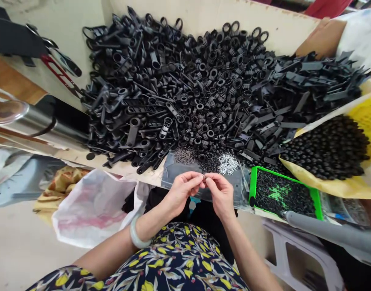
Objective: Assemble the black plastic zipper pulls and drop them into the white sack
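Note:
My left hand (pixel 187 186) and my right hand (pixel 219 190) meet in front of my body at the table's near edge. Thumb and forefinger of each are pinched together around a tiny dark piece (pixel 204 177), too small and covered to name. Just beyond the fingertips, on a grey cloth (pixel 172 174), lie small heaps: brownish metal bits (pixel 185 155), little black parts (pixel 210 165) and shiny silver pins (pixel 228 163). Behind them spreads a large pile of black plastic parts: long handle-like pieces (pixel 132 131), ribbed rings (pixel 200 106) and flat strips (pixel 309 76).
To the right sit a green tray (pixel 252 188) of small black parts and a yellow sack (pixel 331 188) of round black pieces. A steel flask (pixel 36 121) lies at the left. A white plastic bag (pixel 88 210) hangs below; a plastic stool (pixel 282 246) stands lower right.

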`<action>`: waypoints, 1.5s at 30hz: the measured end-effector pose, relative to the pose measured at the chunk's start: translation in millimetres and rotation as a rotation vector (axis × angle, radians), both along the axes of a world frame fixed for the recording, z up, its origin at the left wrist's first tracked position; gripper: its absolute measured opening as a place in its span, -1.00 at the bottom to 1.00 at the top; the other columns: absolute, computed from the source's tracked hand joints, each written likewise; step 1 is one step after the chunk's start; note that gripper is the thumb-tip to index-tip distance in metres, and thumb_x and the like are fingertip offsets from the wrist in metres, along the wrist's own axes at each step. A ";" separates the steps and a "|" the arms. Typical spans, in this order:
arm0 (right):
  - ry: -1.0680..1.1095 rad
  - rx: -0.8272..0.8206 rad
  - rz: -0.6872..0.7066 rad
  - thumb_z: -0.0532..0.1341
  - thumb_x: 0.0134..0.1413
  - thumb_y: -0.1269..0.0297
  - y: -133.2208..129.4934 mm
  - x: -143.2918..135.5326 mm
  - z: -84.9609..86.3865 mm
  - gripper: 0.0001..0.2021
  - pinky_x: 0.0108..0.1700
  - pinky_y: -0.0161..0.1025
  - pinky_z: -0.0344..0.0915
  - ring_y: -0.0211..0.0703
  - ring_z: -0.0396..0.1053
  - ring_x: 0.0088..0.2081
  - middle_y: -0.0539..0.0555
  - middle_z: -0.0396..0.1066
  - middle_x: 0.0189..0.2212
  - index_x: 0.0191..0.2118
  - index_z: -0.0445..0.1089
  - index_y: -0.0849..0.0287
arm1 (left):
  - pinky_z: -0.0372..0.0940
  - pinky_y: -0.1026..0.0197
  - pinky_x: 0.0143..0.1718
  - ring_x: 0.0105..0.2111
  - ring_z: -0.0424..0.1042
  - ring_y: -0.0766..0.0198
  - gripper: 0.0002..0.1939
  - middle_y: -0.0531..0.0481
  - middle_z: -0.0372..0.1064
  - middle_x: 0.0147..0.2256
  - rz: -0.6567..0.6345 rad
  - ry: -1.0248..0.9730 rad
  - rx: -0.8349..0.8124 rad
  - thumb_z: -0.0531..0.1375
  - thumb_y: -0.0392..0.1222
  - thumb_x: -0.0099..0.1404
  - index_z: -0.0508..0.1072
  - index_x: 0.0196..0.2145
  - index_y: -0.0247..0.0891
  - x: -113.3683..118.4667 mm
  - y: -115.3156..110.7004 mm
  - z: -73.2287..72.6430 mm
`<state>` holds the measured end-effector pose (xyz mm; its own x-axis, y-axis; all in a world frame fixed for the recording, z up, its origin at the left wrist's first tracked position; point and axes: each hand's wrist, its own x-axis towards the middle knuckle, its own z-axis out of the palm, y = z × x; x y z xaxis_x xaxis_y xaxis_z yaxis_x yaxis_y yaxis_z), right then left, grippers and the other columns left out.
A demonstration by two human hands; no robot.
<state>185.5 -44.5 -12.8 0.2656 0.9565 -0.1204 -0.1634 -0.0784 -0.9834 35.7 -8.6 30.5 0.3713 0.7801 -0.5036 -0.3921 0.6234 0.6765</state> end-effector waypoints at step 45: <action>-0.079 0.017 -0.057 0.42 0.17 0.19 0.8 -6.5 -0.7 -0.89 -0.14 -0.19 0.46 -0.16 0.50 -0.26 0.03 0.56 -0.29 -0.24 0.60 0.08 | 0.07 0.35 -0.48 -0.53 0.25 0.46 -0.66 0.06 0.42 -0.51 0.074 -0.041 -0.121 0.53 -0.02 0.06 0.62 -0.32 -0.30 1.1 -9.1 -9.8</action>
